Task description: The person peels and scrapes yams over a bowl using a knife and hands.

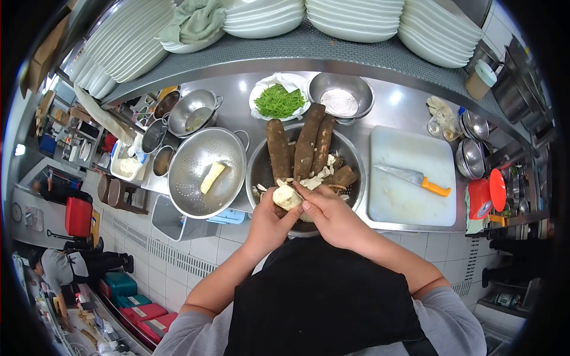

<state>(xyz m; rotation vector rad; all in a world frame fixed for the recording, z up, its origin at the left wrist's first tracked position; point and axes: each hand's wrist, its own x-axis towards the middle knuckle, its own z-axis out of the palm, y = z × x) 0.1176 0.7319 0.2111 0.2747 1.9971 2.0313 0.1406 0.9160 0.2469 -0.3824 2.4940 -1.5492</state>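
Note:
My left hand (268,216) is wrapped around a thick, partly peeled cassava-like root (286,198), its pale cut end facing up. My right hand (333,216) grips the same root from the other side, with thumb and forefinger pressed at its edge. Both hands are above the near rim of a large steel bowl (256,155). Several long brown unpeeled roots (307,142) lean in that bowl among loose peelings (320,175). To the left, one peeled yellowish root piece (212,177) lies in a steel colander (184,155).
An orange-handled knife (412,178) lies on a white cutting board (409,210) at right. Behind the bowl are a plate of green vegetables (279,101) and a steel pot (341,95). A shelf (279,56) with stacked plates overhangs the counter. Another person (71,266) is at far left.

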